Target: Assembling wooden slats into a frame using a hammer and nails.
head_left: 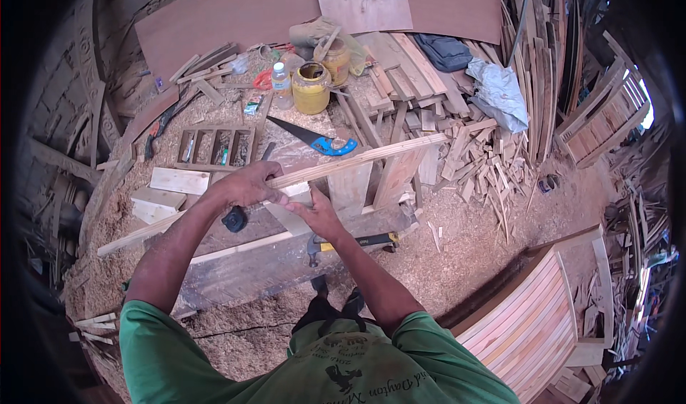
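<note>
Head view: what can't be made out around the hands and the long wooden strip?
- Left hand: its grip on the long wooden strip hides the fingers underneath.
- Right hand: what its fingertips pinch is too small.
- Hammer: partly hidden by the right forearm.
- Compartmented wooden tray: contents too small.

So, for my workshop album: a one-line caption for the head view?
Both hands grip a long wooden slat over a sawdust-strewn workbench, hammer nearby.

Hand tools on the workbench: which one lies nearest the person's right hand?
The hammer, with its yellow-and-black handle, lies just below the right hand. The blue-handled handsaw lies farther up the bench, beyond the long wooden strip both hands grip.
</note>
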The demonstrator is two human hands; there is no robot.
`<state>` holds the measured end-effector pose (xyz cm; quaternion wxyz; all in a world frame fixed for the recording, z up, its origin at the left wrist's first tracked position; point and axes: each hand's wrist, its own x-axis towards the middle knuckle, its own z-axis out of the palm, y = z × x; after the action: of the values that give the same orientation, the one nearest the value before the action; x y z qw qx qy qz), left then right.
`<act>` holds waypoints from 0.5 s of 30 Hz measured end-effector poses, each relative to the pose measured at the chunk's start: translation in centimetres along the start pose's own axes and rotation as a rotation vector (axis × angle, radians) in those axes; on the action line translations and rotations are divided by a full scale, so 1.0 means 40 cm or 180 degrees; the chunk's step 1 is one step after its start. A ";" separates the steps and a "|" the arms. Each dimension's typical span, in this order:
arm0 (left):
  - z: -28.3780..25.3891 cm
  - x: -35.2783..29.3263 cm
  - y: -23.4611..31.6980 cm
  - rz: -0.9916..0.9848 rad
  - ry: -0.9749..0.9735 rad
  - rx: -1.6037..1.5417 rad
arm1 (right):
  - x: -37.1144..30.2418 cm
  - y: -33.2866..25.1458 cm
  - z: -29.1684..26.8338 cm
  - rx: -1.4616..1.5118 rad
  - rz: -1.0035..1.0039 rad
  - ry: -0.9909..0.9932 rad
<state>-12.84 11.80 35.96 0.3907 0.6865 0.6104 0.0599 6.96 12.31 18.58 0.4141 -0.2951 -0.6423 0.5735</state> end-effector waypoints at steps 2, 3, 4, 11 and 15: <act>-0.006 0.006 0.009 0.0046 -0.0087 0.0061 | -0.005 0.019 -0.004 -0.0110 -0.0073 0.0053; -0.009 0.009 0.014 0.0001 -0.0225 0.0043 | -0.011 0.029 -0.006 -0.0141 -0.0061 0.0078; -0.012 0.016 0.020 -0.0043 -0.0359 0.0029 | -0.009 0.033 -0.010 -0.0175 -0.0055 0.0105; -0.037 0.022 0.005 -0.0123 -0.0555 -0.0194 | 0.016 -0.099 0.008 -0.0315 0.0474 0.0145; -0.086 0.051 -0.020 0.0032 -0.0873 -0.0287 | 0.046 -0.070 0.030 -0.0405 0.0259 0.0289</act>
<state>-14.89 15.15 37.06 0.5007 0.6730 0.5445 -0.0052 5.29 12.82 21.67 0.3996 -0.3724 -0.6454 0.5339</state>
